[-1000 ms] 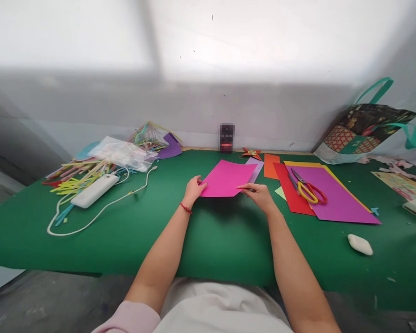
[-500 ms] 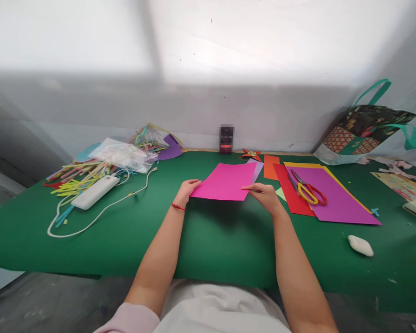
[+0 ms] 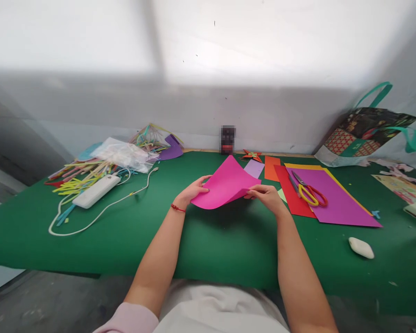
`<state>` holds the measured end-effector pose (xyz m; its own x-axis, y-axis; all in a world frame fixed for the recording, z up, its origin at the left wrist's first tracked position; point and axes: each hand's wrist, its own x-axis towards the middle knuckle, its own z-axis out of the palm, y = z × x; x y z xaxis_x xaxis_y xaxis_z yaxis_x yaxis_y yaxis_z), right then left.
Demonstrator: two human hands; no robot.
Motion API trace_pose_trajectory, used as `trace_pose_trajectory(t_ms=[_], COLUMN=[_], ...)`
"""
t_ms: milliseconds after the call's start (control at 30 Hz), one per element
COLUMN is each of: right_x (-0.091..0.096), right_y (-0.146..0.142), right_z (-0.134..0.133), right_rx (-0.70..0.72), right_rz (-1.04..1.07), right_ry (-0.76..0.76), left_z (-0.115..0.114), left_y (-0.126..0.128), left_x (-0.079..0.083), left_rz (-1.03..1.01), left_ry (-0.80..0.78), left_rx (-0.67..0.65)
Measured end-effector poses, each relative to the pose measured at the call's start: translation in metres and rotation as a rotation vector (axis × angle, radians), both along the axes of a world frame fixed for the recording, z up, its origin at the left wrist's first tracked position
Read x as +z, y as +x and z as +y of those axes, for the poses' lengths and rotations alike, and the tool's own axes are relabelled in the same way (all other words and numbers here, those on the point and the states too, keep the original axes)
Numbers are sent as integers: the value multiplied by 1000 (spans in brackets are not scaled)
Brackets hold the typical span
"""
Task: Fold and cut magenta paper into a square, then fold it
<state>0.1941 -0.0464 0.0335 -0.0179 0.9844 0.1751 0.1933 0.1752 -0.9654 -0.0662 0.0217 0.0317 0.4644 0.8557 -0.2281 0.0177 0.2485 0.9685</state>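
Observation:
Between my two hands a bright pink sheet of paper (image 3: 225,182) is held above the green table (image 3: 225,249), bowed and turned so one corner points away from me. My left hand (image 3: 193,190) grips its left side, thumb on top and fingers partly hidden beneath. At the right corner, my right hand (image 3: 264,196) pinches the paper between thumb and fingers. Just behind the sheet lies a pale lilac piece of paper (image 3: 253,168). To the right of my right hand, scissors (image 3: 310,189) with yellow and red handles rest on red paper (image 3: 293,194) and purple paper (image 3: 346,203).
A white power bank (image 3: 96,192) with a cable lies at left, near colourful strips (image 3: 74,182) and a plastic bag (image 3: 125,155). An orange paper piece (image 3: 272,167) is at the back. At right are a white rounded case (image 3: 361,248) and a patterned bag (image 3: 367,134).
The pink sheet has turned and now bows, with a corner pointing to the back. My left thumb has moved onto its top. More of the lilac paper shows.

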Motion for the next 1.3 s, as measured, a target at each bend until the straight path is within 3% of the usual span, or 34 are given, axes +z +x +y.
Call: trace_pose_trajectory(t_ms=[167, 367, 467, 600, 867, 1167, 1300], right_x=[0, 2, 2, 2, -1, -5, -5], right_y=[-8, -18, -20, -21, -20, -28, -28], right_z=[3, 3, 4, 3, 4, 2, 2], right_rx=[-157, -339, -392, -405, -432, -450, -418], right_rz=[119, 118, 119, 104, 104, 88, 24], right_ry=[-2, 23, 37, 56, 64, 109, 190], left_z=[-11, -22, -27, -32, -42, -42, -40], left_y=[26, 56, 65, 73, 82, 73, 74], left_x=[-2, -15, -20, -23, -17, -21, -25], left_rz=[-66, -1, -20, -129, -189, 60, 70], left_ry=[145, 228, 265, 318, 446, 549, 548], left_rx=[86, 26, 62, 115, 34, 88, 135])
